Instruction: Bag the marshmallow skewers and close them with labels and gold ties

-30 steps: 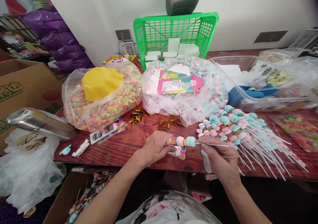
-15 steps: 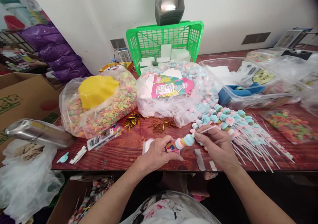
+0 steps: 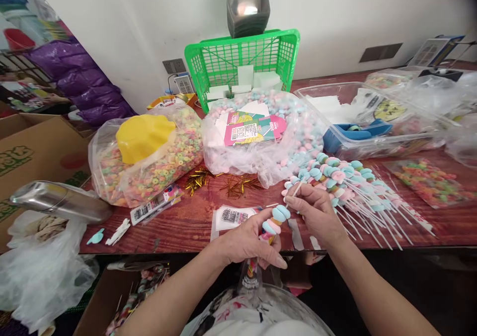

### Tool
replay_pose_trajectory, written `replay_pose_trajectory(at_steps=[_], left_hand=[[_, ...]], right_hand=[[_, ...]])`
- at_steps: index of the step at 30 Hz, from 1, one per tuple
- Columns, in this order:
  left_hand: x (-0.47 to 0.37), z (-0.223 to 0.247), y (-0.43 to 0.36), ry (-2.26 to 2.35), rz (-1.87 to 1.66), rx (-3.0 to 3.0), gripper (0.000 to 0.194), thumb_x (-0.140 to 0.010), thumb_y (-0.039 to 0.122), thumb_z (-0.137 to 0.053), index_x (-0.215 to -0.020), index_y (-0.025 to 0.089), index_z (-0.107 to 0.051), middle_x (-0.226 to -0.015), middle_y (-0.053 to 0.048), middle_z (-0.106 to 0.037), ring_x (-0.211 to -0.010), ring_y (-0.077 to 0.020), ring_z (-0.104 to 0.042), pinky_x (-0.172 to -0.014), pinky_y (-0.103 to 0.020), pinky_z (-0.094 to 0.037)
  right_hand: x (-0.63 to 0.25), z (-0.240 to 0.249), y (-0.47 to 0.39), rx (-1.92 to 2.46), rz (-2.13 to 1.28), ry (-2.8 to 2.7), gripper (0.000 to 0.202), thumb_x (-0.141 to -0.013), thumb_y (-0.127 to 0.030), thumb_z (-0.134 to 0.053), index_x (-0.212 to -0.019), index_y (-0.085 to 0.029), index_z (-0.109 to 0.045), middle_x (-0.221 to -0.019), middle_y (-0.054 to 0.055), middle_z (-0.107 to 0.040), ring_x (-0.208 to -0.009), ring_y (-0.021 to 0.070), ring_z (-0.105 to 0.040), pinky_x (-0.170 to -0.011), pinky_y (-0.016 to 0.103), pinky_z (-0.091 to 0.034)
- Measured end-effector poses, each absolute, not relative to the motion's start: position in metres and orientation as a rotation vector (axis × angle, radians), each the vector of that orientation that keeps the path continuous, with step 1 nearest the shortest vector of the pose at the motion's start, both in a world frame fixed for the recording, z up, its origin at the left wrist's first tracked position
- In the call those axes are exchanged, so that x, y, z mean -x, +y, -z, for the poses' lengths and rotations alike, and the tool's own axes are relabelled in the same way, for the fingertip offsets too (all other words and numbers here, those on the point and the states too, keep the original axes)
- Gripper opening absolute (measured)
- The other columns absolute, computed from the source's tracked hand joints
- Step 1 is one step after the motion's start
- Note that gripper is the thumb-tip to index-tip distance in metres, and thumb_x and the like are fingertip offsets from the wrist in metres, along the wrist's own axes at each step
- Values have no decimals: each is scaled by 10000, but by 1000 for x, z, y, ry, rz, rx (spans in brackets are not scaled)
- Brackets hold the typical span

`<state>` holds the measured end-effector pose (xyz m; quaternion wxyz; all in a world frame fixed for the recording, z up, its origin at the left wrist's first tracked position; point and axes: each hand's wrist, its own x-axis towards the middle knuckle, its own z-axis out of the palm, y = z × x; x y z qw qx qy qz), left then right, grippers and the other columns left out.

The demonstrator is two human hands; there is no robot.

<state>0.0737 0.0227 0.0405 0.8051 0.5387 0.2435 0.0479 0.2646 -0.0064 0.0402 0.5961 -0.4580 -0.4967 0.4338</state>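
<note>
My left hand (image 3: 251,241), at the table's front edge, is closed around a marshmallow skewer (image 3: 276,219) of blue, pink and yellow pieces. Its lower part sits in a clear printed bag (image 3: 251,275) that hangs below the hand. The fingers of my right hand (image 3: 316,211) pinch a thin white stick (image 3: 298,189) just above the top blue marshmallow. Whether that stick runs into the skewer is hidden by the fingers. Right beside this hand lies a heap of similar marshmallow skewers (image 3: 346,179), their white sticks pointing toward me. Flat printed bags (image 3: 229,218) lie behind my left hand.
Bags of ring candy (image 3: 182,147) and marshmallows (image 3: 305,127) stand behind, before a green basket (image 3: 242,52). A clear bin (image 3: 406,142) is at right. Gold tinsel ties (image 3: 242,184) lie mid-table. On the left are a steel flask (image 3: 74,204) and a cardboard box (image 3: 40,152).
The skewer has tilted more upright and its lower end has dropped toward the table edge with my left hand. My right hand has shifted slightly left. More of the flat bags shows.
</note>
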Motion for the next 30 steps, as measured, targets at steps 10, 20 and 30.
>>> replay_pose_trajectory(at_steps=[10, 20, 30], left_hand=[[-80, -43, 11, 739, -349, -1530, 1060, -665, 85, -710, -1518, 286, -114, -1071, -36, -600, -713, -99, -509, -638, -217, -421], [-72, -28, 8, 623, -364, -1119, 1368, -572, 184, -872, -1488, 371, 127, -972, -18, -603, -704, -130, -614, -648, -257, -465], [-45, 3, -15, 568, 70, -1087, 700, -439, 322, -920, -1051, 159, -622, -629, 33, -612, -523, -103, -533, -535, -227, -404]], right_hand=[[-266, -34, -16, 1145, -998, -1047, 225, -767, -343, -708, -649, -175, -614, -612, -17, -541, -573, 107, -449, -535, 234, -376], [-258, -15, -19, 1002, -1002, -918, 230, -815, -331, -678, -662, -190, -580, -677, -22, -501, -631, 110, -443, -578, 237, -384], [-263, -22, -35, 837, -1098, -1154, 146, -864, -264, -618, -733, -200, -623, -681, 3, -541, -663, 148, -499, -628, 294, -395]])
